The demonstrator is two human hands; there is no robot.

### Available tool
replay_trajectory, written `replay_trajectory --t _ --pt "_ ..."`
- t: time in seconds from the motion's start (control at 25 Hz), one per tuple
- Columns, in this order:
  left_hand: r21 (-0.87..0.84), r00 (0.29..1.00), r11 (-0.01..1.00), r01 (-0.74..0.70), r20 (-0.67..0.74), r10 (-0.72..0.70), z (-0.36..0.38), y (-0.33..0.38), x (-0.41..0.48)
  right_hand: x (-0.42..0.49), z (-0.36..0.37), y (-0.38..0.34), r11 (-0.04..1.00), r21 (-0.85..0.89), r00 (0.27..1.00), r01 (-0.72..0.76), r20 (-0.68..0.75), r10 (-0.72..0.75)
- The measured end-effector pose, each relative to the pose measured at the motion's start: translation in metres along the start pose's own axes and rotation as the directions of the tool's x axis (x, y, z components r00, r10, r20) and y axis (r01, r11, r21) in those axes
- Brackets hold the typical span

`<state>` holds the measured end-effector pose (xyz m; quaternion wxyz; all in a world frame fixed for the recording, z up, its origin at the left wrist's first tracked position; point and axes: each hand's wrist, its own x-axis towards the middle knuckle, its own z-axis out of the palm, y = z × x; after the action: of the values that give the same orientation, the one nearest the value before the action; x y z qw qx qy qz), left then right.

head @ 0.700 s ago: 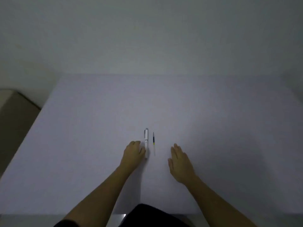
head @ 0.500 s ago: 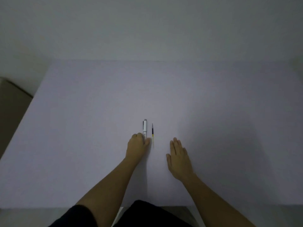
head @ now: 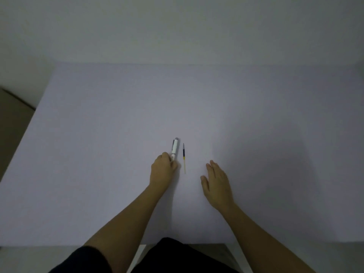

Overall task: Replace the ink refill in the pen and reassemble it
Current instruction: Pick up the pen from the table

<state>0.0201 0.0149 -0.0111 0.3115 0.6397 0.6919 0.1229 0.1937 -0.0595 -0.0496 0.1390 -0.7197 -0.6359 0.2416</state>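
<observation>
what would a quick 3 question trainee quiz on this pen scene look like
1. True or false: the left hand is closed on the near end of the pen.
2. The refill lies: A) to the left of the pen, B) between the pen and the right hand, C) under the right hand.
3. What is the right hand holding?

Key: 1 true; 2 B; 3 nothing, it is open and flat over the table.
</observation>
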Motion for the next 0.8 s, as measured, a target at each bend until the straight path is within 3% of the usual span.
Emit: replay_trajectory --t 0.08,0.16,0.28,0.36,0.52,0.64,0.8 --pt "0.022 0.995 0.995 -0.101 0.008 0.101 -0.008 -0.003 -0.009 0.013 -0.013 -0.01 0.99 0.139 0.994 -0.007 -0.11 0.023" --pt "0.091 0.974 0.971 -0.221 0.07 0.216 -0.017 -0.007 -0.016 0.026 -0.026 -0.02 0.984 0.137 0.986 0.111 -0.136 -0.093" --pt "0.167 0.911 0.903 -0.395 0.194 0.363 -0.03 -0.014 -0.021 0.037 -0.041 -0.034 0.93 -0.029 0.93 0.367 -0.006 -0.367" --pt "0.129 0.872 0.874 -0.469 0.224 0.435 -0.038 -0.016 -0.021 0.041 -0.045 -0.036 0.868 -0.118 0.876 0.482 0.064 -0.478" --pt "0.016 0.845 0.864 -0.504 0.218 0.489 -0.045 -0.016 -0.022 0.04 -0.049 -0.039 0.897 0.036 0.886 0.441 0.144 -0.441" --pt "0.053 0.823 0.833 -0.55 0.204 0.53 -0.045 -0.016 -0.023 0.033 -0.054 -0.041 0.916 0.164 0.901 0.365 0.186 -0.392" --pt "0.08 0.81 0.811 -0.58 0.169 0.562 -0.045 -0.016 -0.024 0.031 -0.059 -0.044 0.871 0.077 0.854 0.486 0.172 -0.492"
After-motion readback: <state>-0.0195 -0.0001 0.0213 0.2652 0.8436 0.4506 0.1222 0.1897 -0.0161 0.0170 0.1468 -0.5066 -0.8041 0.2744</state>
